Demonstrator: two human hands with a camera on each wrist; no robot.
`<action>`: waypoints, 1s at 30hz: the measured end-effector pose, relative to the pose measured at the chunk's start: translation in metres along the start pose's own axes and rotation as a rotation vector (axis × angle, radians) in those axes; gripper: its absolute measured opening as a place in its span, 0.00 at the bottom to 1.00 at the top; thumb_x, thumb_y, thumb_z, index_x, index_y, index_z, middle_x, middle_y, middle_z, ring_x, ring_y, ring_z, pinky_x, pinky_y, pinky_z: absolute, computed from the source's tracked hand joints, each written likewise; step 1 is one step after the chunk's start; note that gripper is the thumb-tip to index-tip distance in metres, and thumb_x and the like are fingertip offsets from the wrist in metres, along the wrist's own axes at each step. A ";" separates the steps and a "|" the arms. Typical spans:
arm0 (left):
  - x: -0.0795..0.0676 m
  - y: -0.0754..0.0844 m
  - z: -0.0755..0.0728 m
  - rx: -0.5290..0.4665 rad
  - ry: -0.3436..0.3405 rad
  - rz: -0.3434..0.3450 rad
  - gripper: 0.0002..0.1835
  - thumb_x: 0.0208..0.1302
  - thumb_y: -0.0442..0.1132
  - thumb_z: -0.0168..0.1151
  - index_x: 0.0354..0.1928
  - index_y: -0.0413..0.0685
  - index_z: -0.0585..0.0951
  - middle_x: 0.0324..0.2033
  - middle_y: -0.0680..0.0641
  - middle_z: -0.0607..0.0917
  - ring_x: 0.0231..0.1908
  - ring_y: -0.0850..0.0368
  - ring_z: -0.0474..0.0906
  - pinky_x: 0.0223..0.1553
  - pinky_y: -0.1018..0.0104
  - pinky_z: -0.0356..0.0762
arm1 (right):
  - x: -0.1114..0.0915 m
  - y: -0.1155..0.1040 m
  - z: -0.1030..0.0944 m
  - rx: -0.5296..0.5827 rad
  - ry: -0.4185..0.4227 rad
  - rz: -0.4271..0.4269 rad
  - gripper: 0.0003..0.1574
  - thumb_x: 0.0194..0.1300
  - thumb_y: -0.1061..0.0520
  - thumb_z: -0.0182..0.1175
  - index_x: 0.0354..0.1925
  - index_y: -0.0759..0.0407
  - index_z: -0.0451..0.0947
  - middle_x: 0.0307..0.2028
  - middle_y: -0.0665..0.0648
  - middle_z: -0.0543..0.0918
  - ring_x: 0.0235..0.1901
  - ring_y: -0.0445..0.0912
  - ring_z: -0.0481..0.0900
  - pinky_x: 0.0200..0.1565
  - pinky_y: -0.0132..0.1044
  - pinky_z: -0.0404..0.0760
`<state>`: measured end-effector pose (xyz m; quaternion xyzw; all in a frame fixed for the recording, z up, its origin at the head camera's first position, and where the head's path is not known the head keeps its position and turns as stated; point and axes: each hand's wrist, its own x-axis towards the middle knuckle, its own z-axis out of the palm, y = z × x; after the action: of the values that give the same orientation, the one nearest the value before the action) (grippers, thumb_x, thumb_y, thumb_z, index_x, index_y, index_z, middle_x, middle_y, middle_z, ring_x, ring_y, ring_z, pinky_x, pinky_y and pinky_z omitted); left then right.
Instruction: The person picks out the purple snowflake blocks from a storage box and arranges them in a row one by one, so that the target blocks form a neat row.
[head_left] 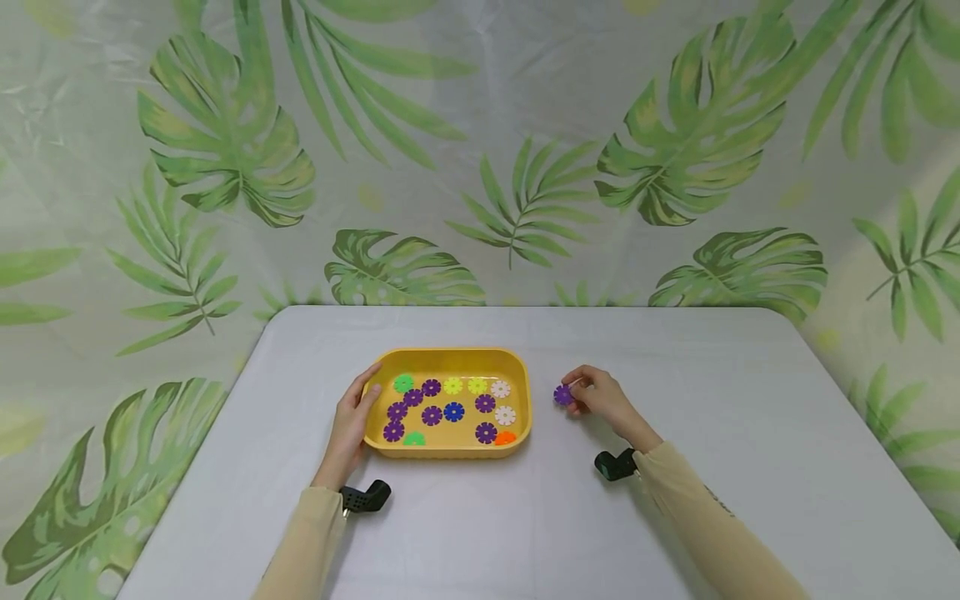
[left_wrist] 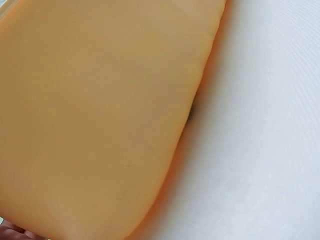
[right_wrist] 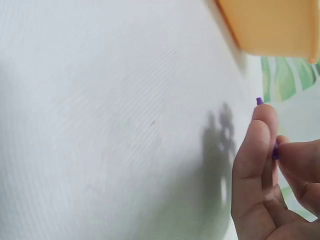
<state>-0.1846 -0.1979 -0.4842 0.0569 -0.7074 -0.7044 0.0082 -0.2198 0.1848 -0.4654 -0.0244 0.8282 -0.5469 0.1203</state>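
Backdrop: a leaf-patterned sheet (head_left: 540, 100) hangs behind and to both sides, green fronds on pale grey. Before it lies a white surface (head_left: 465, 533), rounded at its far corners. Two beige sleeves, the right sleeve (head_left: 712, 521) and the left sleeve (head_left: 302, 546), reach in over its near edge.

Container: one yellow tray (head_left: 450, 454), oblong with rounded corners, on the surface between the two hands and nearer the left.

Left hand (head_left: 350, 425): grips the tray's left end, thumb at the rim, fingers along the outer side. Right hand (head_left: 603, 400): well clear of the tray's right end, fingers drawn narrow, thumb and fingertips pinching one purple disc (head_left: 562, 395). The disc is held above the surface, its notched shadow cast below, and is apart from the tray.

Each wrist bears a black device, the left device (head_left: 367, 497) and the right device (head_left: 617, 464).

Smallest items: notched discs spread over the tray floor. Count by colour: seven purple, two yellow, two white, two green, one blue disc (head_left: 453, 412) and one orange disc (head_left: 506, 437), the orange at the near right corner.
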 end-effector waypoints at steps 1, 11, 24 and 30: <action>0.000 0.000 0.000 0.005 -0.002 0.004 0.23 0.76 0.40 0.45 0.70 0.49 0.65 0.72 0.48 0.57 0.71 0.54 0.48 0.70 0.59 0.52 | 0.001 0.002 0.000 -0.013 0.003 0.018 0.14 0.66 0.71 0.46 0.48 0.75 0.71 0.33 0.63 0.76 0.24 0.45 0.80 0.29 0.35 0.84; 0.005 0.002 -0.003 0.038 -0.005 0.009 0.23 0.76 0.40 0.45 0.69 0.47 0.65 0.71 0.46 0.58 0.71 0.52 0.49 0.69 0.58 0.52 | 0.005 -0.007 0.004 -0.160 0.011 0.010 0.15 0.67 0.70 0.46 0.49 0.72 0.74 0.37 0.66 0.78 0.24 0.46 0.81 0.29 0.35 0.84; 0.005 0.002 -0.003 0.087 0.004 0.015 0.23 0.75 0.40 0.46 0.69 0.50 0.66 0.72 0.47 0.58 0.71 0.51 0.48 0.70 0.58 0.49 | -0.002 -0.079 0.065 0.020 -0.510 -0.214 0.16 0.73 0.61 0.48 0.53 0.71 0.73 0.49 0.73 0.74 0.37 0.62 0.81 0.43 0.52 0.83; 0.006 -0.001 -0.002 0.098 0.010 0.022 0.22 0.75 0.40 0.46 0.69 0.51 0.66 0.71 0.47 0.58 0.71 0.51 0.50 0.69 0.57 0.52 | 0.008 -0.082 0.089 -0.133 -0.582 -0.077 0.15 0.73 0.64 0.46 0.50 0.72 0.74 0.45 0.68 0.78 0.31 0.56 0.83 0.36 0.43 0.85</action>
<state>-0.1899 -0.2004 -0.4858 0.0529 -0.7417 -0.6685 0.0167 -0.2147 0.0709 -0.4252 -0.2192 0.7915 -0.4654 0.3298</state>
